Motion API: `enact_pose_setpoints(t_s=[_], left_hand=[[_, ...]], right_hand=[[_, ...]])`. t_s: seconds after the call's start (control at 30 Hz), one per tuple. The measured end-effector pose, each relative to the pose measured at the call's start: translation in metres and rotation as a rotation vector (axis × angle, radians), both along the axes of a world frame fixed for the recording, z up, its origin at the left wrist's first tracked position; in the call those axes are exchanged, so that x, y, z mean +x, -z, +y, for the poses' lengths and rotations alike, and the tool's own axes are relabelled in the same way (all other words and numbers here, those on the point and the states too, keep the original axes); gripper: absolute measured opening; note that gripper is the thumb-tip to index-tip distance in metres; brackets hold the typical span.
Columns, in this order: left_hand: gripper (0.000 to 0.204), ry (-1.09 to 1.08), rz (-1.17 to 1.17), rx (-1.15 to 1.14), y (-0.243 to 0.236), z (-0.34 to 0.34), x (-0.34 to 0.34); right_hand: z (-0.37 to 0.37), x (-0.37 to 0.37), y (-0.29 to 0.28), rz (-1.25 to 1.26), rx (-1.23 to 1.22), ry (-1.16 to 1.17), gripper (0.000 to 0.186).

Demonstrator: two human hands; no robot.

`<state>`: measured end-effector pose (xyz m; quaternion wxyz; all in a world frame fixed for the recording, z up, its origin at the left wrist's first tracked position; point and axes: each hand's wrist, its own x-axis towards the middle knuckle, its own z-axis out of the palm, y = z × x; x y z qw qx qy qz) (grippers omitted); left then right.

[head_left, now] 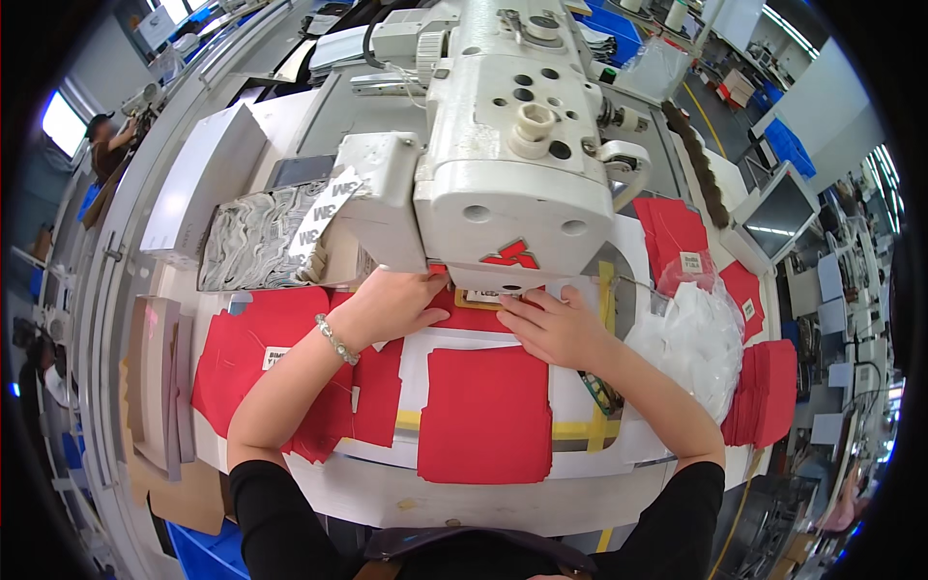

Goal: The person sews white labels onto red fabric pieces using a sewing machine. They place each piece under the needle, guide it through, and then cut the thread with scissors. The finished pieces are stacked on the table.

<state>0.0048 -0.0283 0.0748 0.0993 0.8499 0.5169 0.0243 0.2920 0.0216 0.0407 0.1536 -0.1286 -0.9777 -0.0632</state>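
Observation:
My left hand [394, 304], with a beaded bracelet [335, 338] at its wrist, reaches under the front of a white sewing machine [512, 174]. Its thumb is apart from the fingers and rests over a red fabric piece [480, 317]; some fingertips are hidden by the machine. From the other side, my right hand [553, 327] lies on the same piece with its fingers stretched out. They touch the edge of a pale label [483, 296] with a yellowish border, beneath the machine head. Closer to me lies a neat stack of red fabric pieces [485, 416].
Labelled red pieces [261, 338] spread at the left, beside an open cardboard box [159, 377]. A bundle of patterned strips [256, 237] stands behind them. At the right are a white plastic bag [691, 348], a red stack [762, 391] and thread snips [601, 394] near my right forearm.

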Motion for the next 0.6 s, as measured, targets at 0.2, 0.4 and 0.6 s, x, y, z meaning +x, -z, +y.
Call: enact_pose_setpoints(t_s=[0.2,0.4,0.6], left_hand=[[0.032,0.209,-0.165,0.271,0.012,-0.007,-0.010],[0.030,0.308,-0.151,0.337,0.023,0.000,-0.003],[0.035,0.336,-0.175,0.363,0.025,0.007,-0.003]], right_hand=[[-0.004,-0.009,0.003,0.014,0.036,-0.044,0.036],[-0.003,-0.008,0.001,0.078,0.049,-0.024,0.030],[0.005,-0.004,0.005,0.201,-0.033,0.102,0.024]])
